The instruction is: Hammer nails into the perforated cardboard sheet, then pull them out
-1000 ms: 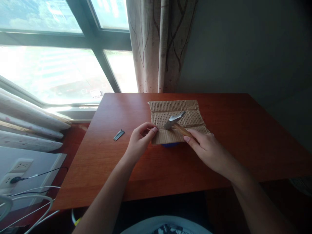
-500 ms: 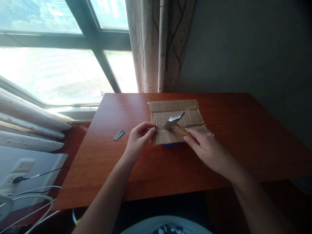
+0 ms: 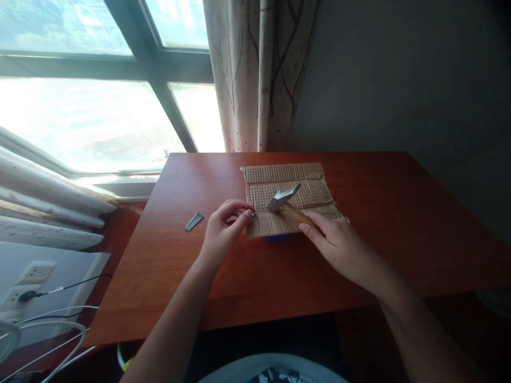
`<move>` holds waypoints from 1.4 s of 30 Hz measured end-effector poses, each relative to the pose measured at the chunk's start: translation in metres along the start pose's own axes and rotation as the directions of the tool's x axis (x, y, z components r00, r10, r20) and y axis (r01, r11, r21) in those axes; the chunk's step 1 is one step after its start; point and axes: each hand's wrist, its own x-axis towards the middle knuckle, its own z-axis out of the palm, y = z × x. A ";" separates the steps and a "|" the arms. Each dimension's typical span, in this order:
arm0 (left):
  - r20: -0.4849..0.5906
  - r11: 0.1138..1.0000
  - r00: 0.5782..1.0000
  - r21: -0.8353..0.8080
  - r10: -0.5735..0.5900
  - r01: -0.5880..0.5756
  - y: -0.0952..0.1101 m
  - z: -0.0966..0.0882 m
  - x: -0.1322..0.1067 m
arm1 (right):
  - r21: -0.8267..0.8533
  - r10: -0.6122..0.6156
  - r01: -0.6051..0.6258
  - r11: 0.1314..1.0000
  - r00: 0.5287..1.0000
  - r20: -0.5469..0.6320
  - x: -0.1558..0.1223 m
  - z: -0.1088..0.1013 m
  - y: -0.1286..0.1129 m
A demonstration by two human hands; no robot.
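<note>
My right hand point(image 3: 333, 236) is wrapped round the wooden handle of a hammer point(image 3: 283, 198). The hammer's metal head hovers over or rests on a creased sheet of cardboard point(image 3: 289, 189); which one, I cannot tell. Rows of small holes cover the cardboard's far and middle panels. At its left edge my left hand point(image 3: 227, 221) is closed in a pinch, and a small metal end, apparently of a nail point(image 3: 253, 214), shows at the fingertips. Something blue point(image 3: 279, 237) peeks out beneath the cardboard's near edge. Left of that hand, several nails point(image 3: 194, 221) lie side by side on the table.
The reddish-brown wooden table point(image 3: 255, 287) stands by a bright window point(image 3: 88, 127) with curtains point(image 3: 247, 80). On the lower left are a wall socket point(image 3: 38, 274) with a plug and several loose cables point(image 3: 67, 319). A grey wall point(image 3: 399, 80) rises behind the table.
Both hands, the hammer and the cardboard stay nearly in place. My left fingertips have shifted very slightly, and the metal end between them shows more clearly. The view has moved a little.
</note>
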 end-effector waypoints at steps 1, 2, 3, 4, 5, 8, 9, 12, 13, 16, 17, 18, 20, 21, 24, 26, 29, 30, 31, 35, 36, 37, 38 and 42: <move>-0.014 0.999 0.999 0.031 0.036 -0.036 0.000 -0.001 0.000 | 0.000 0.001 -0.001 1.000 1.000 0.001 0.000 0.000 0.000; -0.022 0.995 0.997 0.067 0.073 -0.072 0.000 -0.002 0.001 | -0.002 0.002 -0.002 1.000 1.000 0.002 0.000 0.000 -0.001; -0.023 0.989 0.994 0.103 0.106 -0.104 -0.001 -0.002 0.001 | -0.005 0.003 -0.003 1.000 1.000 0.002 0.000 0.000 -0.001; -0.015 0.983 0.991 0.133 0.132 -0.129 -0.001 -0.003 0.002 | -0.009 0.004 -0.004 1.000 1.000 0.004 0.000 0.000 -0.001; -0.004 0.977 0.989 0.153 0.150 -0.148 -0.002 -0.004 0.002 | -0.014 0.005 -0.005 1.000 1.000 0.004 0.000 0.000 -0.001; 0.015 0.968 0.984 0.173 0.180 -0.180 -0.004 -0.005 0.004 | -0.017 0.013 -0.013 1.000 1.000 0.006 0.001 -0.001 -0.001; 0.011 0.967 0.983 0.176 0.185 -0.184 -0.004 -0.005 0.004 | -0.015 0.017 -0.016 1.000 1.000 0.011 0.001 -0.001 -0.001; 0.002 0.964 0.981 0.189 0.192 -0.189 -0.003 -0.004 0.005 | -0.015 0.020 -0.020 1.000 1.000 0.017 0.001 -0.001 -0.002; 0.002 0.962 0.981 0.194 0.193 -0.190 -0.002 -0.004 0.004 | -0.018 0.018 -0.017 1.000 1.000 0.018 0.001 -0.001 -0.002; 0.005 0.957 0.980 0.217 0.197 -0.193 0.001 -0.004 0.004 | -0.018 0.011 -0.011 1.000 1.000 0.018 0.000 0.000 -0.003; 0.008 0.953 0.979 0.228 0.202 -0.198 0.001 -0.004 0.004 | -0.016 0.011 -0.011 1.000 1.000 0.021 0.000 0.000 -0.003; 0.010 0.949 0.978 0.239 0.209 -0.205 0.001 -0.005 0.004 | -0.014 0.010 -0.010 1.000 1.000 0.022 0.000 0.000 -0.003; 0.016 0.941 0.974 0.253 0.227 -0.224 0.001 -0.005 0.004 | -0.014 0.010 -0.010 1.000 1.000 0.023 0.001 -0.001 -0.003; 0.019 0.938 0.972 0.258 0.236 -0.233 0.001 -0.005 0.005 | -0.014 0.012 -0.011 1.000 1.000 0.024 0.001 -0.001 -0.003; 0.023 0.932 0.967 0.261 0.252 -0.249 0.001 -0.005 0.005 | -0.013 0.019 -0.019 1.000 0.999 0.029 0.001 -0.001 -0.004; 0.029 0.932 0.966 0.259 0.256 -0.255 0.001 -0.004 0.005 | -0.016 0.019 -0.019 1.000 0.999 0.029 0.001 -0.001 -0.005; 0.027 0.931 0.964 0.253 0.265 -0.263 0.001 -0.003 0.006 | -0.019 0.017 -0.017 1.000 1.000 0.026 0.000 -0.001 -0.005; 0.023 0.930 0.963 0.252 0.270 -0.267 0.001 -0.003 0.006 | -0.018 0.017 -0.016 1.000 1.000 0.026 0.000 -0.001 -0.005; 0.022 0.930 0.962 0.249 0.272 -0.268 0.001 -0.003 0.006 | -0.018 0.016 -0.015 1.000 1.000 0.025 0.000 0.000 -0.005; 0.030 0.944 0.968 0.216 0.250 -0.250 0.002 -0.003 0.005 | -0.019 0.009 -0.009 1.000 1.000 0.022 0.000 0.000 -0.004; 0.029 0.948 0.970 0.207 0.242 -0.243 0.002 -0.002 0.005 | -0.019 0.007 -0.007 1.000 1.000 0.021 0.000 0.000 -0.003; 0.027 0.951 0.971 0.198 0.236 -0.236 0.002 -0.002 0.004 | -0.019 0.006 -0.006 1.000 1.000 0.018 0.000 0.000 -0.003; 0.023 0.954 0.973 0.189 0.231 -0.231 0.002 -0.002 0.004 | -0.018 0.005 -0.005 1.000 1.000 0.018 0.000 0.000 -0.002; -0.009 0.967 0.978 0.154 0.207 -0.203 0.001 -0.003 0.002 | -0.005 0.001 -0.001 1.000 1.000 0.026 0.000 0.001 0.000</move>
